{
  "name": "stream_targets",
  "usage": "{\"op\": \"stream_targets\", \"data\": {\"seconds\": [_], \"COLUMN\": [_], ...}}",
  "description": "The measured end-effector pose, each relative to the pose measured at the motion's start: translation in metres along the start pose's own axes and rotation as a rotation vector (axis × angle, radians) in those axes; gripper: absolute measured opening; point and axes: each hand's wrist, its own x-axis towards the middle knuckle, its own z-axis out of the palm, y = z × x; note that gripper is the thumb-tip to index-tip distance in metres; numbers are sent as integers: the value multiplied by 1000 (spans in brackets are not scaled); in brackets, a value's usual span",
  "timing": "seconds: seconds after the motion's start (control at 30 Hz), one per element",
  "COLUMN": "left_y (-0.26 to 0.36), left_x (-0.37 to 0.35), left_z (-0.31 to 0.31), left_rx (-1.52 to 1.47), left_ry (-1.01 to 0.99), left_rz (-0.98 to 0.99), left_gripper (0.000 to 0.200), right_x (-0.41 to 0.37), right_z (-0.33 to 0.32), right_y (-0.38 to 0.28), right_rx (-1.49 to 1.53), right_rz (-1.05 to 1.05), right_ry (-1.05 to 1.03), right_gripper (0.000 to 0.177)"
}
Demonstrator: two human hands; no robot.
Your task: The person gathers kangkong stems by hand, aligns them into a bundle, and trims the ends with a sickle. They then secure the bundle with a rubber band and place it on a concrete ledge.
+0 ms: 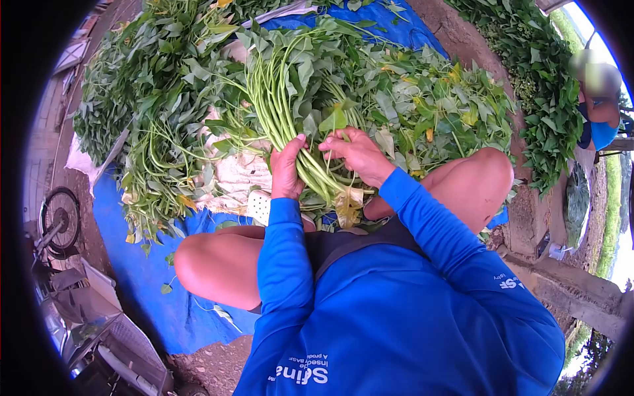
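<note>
My left hand [286,170] is wrapped round a thick bundle of long green leafy stems [281,109], whose leaves fan out away from me. Close beside it, my right hand [360,155] is closed in a pinch on what looks like a thin leaf stalk. A bright green leaf [333,119] stands just above those fingers. Below the hands, a yellowed leaf [349,206] hangs at the cut ends of the bundle. The hands are over my lap, between my bent knees.
Loose greens [422,105] lie ahead and right, with a larger heap [152,79] at left. A blue tarp [152,277] spreads underneath. At left are a wheel [59,221] and a parked vehicle [99,330]. Another person [598,105] is at far right, by more greens [528,72].
</note>
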Motion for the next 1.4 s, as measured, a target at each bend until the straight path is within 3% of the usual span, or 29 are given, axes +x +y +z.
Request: {"op": "stream_targets", "data": {"seconds": [0.07,0.17,0.2,0.27,0.3,0.33,0.37,0.43,0.5,0.53,0.57,0.6,0.67,0.77,0.97,1.0,1.1,1.17,1.4], "left_y": [0,-2,5,16,26,29,33,36,35,33,32,30,22,26,36,37,42,44,27], "left_x": [6,13,12,19,18,21,24,25,20,18,17,17,18,11,13,14,13,11,17], "left_z": [-3,-11,-10,-12,-10,-15,-19,-17,-9,-3,1,2,-1,-11,-10,-9,-7,-1,9], "left_rx": [-50,-168,-223,-217,-173,-144,-114,-94,-94,-86,-72,-42,-5,57,40,24,14,9,-2], "left_ry": [35,57,104,159,204,209,213,244,232,256,250,251,245,255,351,351,332,319,233], "left_rz": [-48,28,27,86,114,150,191,194,171,149,140,141,119,138,135,123,129,144,163], "left_gripper": [17,14,12,12,13,13,14,14,13,12,12,13,15,16,17,17,18,19,27], "right_x": [-7,-28,-39,-41,-37,-28,-12,13,46,71,84,95,120,152,148,149,132,90,8], "right_z": [-15,-44,-49,-92,-121,-155,-205,-228,-221,-202,-165,-132,-81,-61,-79,-85,-109,-110,-114], "right_y": [-4,-10,-26,-53,-66,-79,-74,-48,-35,-9,5,16,33,55,16,-2,-46,-101,-188], "right_rx": [281,471,409,-12,-108,-304,-826,-1384,-1377,-935,-798,-879,-971,-1117,-676,-503,-389,-232,-348], "right_rz": [89,87,91,121,22,6,-31,2,-181,-174,-130,-87,2,-1,-42,166,199,118,-208], "right_ry": [-29,-85,-8,160,298,508,727,1045,914,720,489,336,404,440,400,285,147,42,309], "right_gripper": [20,20,21,20,20,29,52,67,64,47,31,24,26,36,48,43,35,31,32]}}
